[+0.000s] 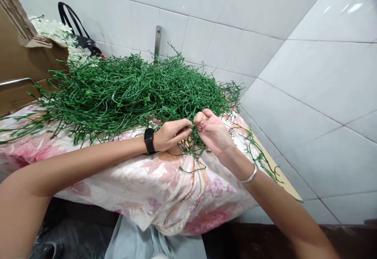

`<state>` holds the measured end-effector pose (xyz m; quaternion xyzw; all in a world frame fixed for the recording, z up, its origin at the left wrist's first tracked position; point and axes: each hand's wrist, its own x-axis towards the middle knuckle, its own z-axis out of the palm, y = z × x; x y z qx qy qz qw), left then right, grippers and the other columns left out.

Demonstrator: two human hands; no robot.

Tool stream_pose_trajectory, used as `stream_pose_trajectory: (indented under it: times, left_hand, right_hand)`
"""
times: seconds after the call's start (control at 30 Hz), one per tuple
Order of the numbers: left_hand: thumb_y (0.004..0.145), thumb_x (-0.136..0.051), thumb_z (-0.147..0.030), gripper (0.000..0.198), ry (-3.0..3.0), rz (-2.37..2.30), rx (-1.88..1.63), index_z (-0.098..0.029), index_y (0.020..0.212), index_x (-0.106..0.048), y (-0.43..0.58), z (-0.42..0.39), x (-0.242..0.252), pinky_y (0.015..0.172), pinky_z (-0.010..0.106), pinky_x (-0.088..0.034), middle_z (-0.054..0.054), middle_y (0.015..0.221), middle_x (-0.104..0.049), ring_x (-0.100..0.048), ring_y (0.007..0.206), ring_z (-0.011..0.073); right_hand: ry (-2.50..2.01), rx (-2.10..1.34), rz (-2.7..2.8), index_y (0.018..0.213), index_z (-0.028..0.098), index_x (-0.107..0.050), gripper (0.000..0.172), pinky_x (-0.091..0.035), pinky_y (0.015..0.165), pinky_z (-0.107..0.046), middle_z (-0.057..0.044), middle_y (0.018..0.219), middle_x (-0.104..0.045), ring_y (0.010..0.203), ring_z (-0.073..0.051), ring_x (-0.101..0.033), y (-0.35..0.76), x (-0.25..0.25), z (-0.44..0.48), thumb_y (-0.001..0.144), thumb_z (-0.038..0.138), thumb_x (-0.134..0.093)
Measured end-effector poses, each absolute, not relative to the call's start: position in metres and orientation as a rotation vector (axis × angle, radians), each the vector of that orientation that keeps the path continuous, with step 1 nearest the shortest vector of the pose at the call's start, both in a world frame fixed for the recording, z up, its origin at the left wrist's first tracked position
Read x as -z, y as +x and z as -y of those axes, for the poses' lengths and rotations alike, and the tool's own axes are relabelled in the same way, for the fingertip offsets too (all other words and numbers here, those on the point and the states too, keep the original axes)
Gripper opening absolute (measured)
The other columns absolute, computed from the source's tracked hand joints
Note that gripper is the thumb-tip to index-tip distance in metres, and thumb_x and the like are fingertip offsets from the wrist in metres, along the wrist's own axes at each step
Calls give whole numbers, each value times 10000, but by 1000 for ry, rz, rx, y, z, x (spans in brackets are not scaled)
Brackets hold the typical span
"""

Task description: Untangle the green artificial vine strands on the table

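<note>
A large heap of thin green artificial stems [141,90] lies on a floral cloth [153,188]. At the heap's front edge, my left hand [173,133], with a black watch at the wrist, pinches a green stem between thumb and fingers. Close beside it on the right, my right hand [213,131] is closed on the same thin stem, its fingers curled and palm side showing. A silver bracelet [250,174] circles my right wrist. A few loose stems [193,168] lie on the cloth just below my hands.
A cardboard box [26,62] stands at the left, with white flowers [54,31] and a dark bag [88,46] behind it. More stems [260,159] lie along the right table edge [290,188]. Tiled walls [224,8] border the back and right.
</note>
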<state>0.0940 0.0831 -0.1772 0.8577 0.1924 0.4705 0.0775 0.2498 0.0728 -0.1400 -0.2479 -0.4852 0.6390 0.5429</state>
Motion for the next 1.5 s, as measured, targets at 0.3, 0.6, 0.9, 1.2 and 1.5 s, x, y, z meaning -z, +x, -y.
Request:
stream_pose_trajectory:
  times: [0.3, 0.6, 0.9, 1.2, 1.5]
  left_hand:
    - [883, -368, -222, 132, 2582, -552, -1416, -150, 823, -461, 96, -81, 176, 541, 154, -380, -32, 615, -457, -427, 535, 58]
    - [866, -415, -208, 68, 2498, -675, -1493, -150, 857, -450, 97, -82, 180, 536, 141, -365, -49, 612, -461, -428, 525, 43]
    - [873, -410, -226, 93, 2569, -652, -1391, -151, 834, -448, 100, -85, 179, 527, 153, -352, -41, 628, -458, -414, 524, 52]
    - [871, -415, -262, 145, 2538, -662, -1341, -136, 861, -486, 101, -89, 181, 564, 173, -388, -17, 665, -518, -474, 565, 69]
    - [876, -417, -264, 145, 2532, -665, -1295, -135, 893, -481, 100, -88, 183, 587, 172, -409, 4, 715, -565, -520, 602, 75]
  right_hand:
    - [-564, -1520, 1187, 753, 211, -289, 397, -307, 527, -172, 61, 604, -400, 566, -72, -372, 251, 139, -72, 489, -48, -433]
    - [-618, -1230, 1642, 864, 219, -358, 209, -352, 597, -206, 38, 689, -473, 621, -71, -445, 266, 130, -78, 777, 132, -527]
    - [-825, -331, 2307, 1133, 208, -361, 252, -408, 829, -311, -38, 895, -550, 872, -143, -538, 278, 128, -74, 883, 217, -395]
    - [-845, -232, 2418, 1093, 222, -430, 229, -411, 839, -352, -52, 920, -573, 894, -179, -536, 278, 128, -72, 867, 194, -409]
    - [-874, -293, 2408, 927, 215, -434, 176, -430, 683, -283, -22, 827, -546, 736, -141, -528, 277, 131, -72, 798, 241, -551]
